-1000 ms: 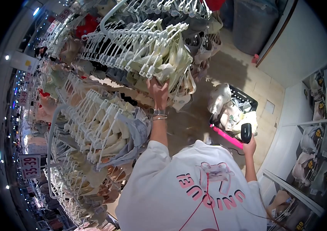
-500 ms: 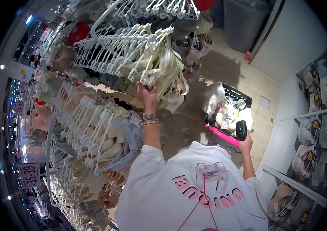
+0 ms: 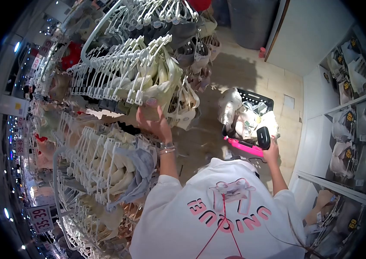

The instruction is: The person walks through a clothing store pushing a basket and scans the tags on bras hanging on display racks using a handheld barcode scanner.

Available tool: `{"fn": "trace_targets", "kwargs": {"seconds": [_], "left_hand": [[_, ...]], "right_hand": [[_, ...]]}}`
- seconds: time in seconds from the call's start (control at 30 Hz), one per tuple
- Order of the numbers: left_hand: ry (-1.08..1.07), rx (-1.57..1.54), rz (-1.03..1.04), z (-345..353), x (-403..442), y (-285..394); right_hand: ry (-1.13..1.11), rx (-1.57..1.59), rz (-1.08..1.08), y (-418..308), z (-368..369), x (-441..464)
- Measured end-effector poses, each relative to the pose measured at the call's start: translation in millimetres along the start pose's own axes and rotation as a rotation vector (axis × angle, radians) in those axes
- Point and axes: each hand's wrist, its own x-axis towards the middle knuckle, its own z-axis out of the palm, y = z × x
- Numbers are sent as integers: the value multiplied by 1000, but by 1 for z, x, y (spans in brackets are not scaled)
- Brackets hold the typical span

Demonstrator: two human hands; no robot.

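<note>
My left hand (image 3: 153,123) is raised to the front end of a rack row, its fingers curled at the lower edge of a pale green bra (image 3: 163,84) hanging there. What lies between the fingertips is partly hidden. White hangers (image 3: 122,64) with more bras run back from it along the rail. My right hand (image 3: 271,151) is closed around a black handheld scanner (image 3: 263,137), held over the near side of a black basket (image 3: 256,97) with a pink handle (image 3: 244,147). Pale bras (image 3: 246,123) fill the basket.
A lower rack row of bras (image 3: 124,168) hangs close to my left forearm. Shelves with packed bras (image 3: 342,157) line the right wall. A large grey bin (image 3: 252,23) stands at the back beside a white panel (image 3: 312,39). Price signs (image 3: 40,219) hang at far left.
The view has shifted, so the racks and basket sit further left. My left hand has come down slightly from the hanger ends to the bra's lower edge. The right hand still holds the scanner.
</note>
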Motion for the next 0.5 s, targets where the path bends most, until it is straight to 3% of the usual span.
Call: {"fn": "trace_targets", "kwargs": {"seconds": [0.1, 0.17, 0.37, 0.43, 0.47, 0.5], "left_hand": [[50, 132, 66, -11, -42, 31], [-214, -375, -172, -6, -89, 53], [-1347, -633, 254, 3, -190, 136], [-1434, -553, 681, 6, -247, 123], [-1568, -441, 726, 4, -238, 131], [-1542, -438, 723, 10, -247, 126]], "right_hand": [[28, 5, -9, -2, 0, 1], [28, 11, -14, -1, -1, 1], [13, 13, -29, 2, 0, 3], [6, 12, -17, 0, -2, 1], [0, 13, -16, -1, -3, 2], [16, 34, -16, -2, -3, 1]]}}
